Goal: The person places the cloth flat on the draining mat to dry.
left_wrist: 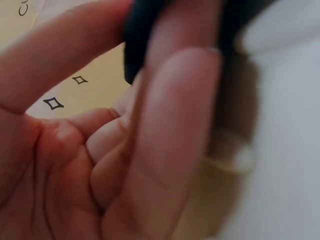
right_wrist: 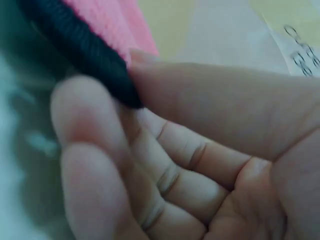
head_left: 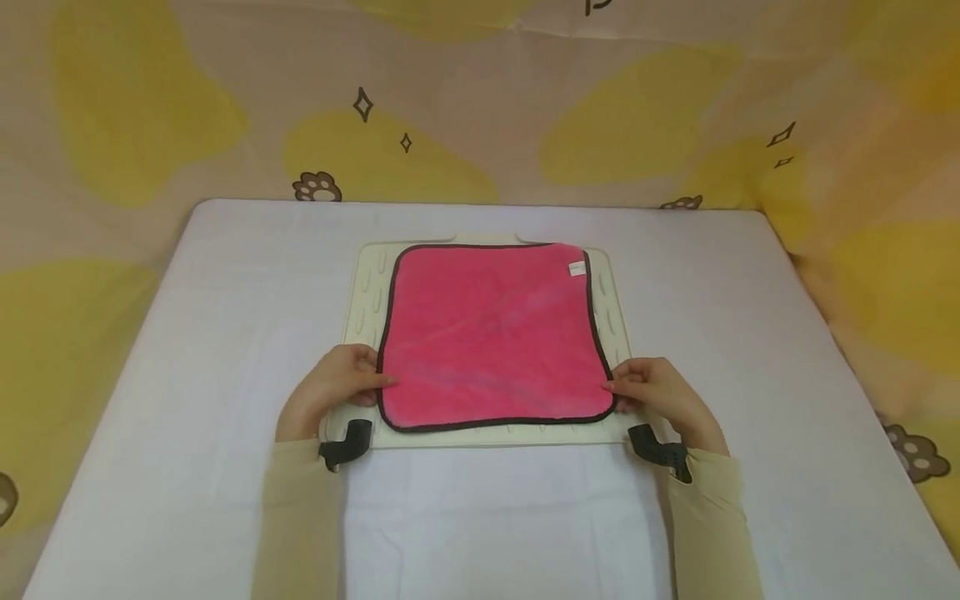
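A pink plush cloth (head_left: 491, 333) with a dark bound edge lies spread over a cream plastic board (head_left: 495, 437). My left hand (head_left: 341, 385) pinches the cloth's left edge near its front corner, thumb on top and fingers beneath. At the opposite edge, my right hand (head_left: 651, 390) pinches the cloth in the same way. The right wrist view shows the dark binding (right_wrist: 85, 50) between thumb and fingers. In the left wrist view, the dark edge (left_wrist: 136, 42) is caught between the thumb and fingers. A small white tag (head_left: 577, 268) sits at the cloth's far right corner.
The board rests on a white-covered table (head_left: 225, 333). Behind and beside it hangs a yellow and beige patterned curtain (head_left: 622, 108). Black wrist mounts (head_left: 348, 443) stick out at both sleeves, over the board's front corners.
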`<state>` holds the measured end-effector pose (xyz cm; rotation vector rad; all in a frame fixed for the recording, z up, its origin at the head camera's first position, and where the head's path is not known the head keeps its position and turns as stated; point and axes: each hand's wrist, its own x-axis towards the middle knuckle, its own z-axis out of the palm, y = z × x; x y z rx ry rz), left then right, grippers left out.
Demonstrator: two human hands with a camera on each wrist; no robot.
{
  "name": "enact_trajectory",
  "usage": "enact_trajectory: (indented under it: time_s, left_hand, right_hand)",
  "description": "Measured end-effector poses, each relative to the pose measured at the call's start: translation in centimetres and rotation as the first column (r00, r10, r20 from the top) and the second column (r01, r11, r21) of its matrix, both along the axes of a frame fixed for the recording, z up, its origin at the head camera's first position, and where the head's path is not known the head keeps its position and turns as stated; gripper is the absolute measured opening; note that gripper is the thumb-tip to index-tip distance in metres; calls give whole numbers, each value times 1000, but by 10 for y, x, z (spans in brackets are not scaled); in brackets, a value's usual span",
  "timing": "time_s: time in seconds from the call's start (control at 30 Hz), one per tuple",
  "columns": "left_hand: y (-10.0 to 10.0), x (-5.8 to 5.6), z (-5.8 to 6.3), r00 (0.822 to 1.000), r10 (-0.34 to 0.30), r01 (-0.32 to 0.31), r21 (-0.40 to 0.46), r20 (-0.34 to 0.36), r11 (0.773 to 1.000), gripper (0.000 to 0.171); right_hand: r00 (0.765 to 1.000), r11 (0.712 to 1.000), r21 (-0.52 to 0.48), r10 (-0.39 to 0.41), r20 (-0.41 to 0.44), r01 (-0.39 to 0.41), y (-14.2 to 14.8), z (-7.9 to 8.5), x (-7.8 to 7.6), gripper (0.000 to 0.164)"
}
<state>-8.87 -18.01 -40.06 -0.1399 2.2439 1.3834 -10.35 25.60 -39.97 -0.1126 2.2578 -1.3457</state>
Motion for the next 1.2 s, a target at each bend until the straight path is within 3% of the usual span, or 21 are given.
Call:
enact_trajectory:
  time_s: [0.53, 0.93, 1.13, 1.2]
  left_hand:
    - [-12, -3, -8, 997, -26, 28, 31, -67, 999, 33]
    - [-21, 0, -4, 997, -31, 33, 41, -66, 999, 30]
    - [-23, -5, 3, 998, 15, -15, -5, -67, 1000, 30]
    - [-27, -9, 10, 992, 38, -45, -52, -123, 998, 35]
  right_hand:
    - [998, 998, -62, -8, 66, 12, 7, -6, 5, 20]
    - [998, 996, -92, -3, 69, 9, 4, -7, 3, 19]
    - [997, 998, 52, -16, -72, 20, 4, -1, -8, 23]
    - [986, 993, 108, -24, -162, 42, 5, 6, -16, 25]
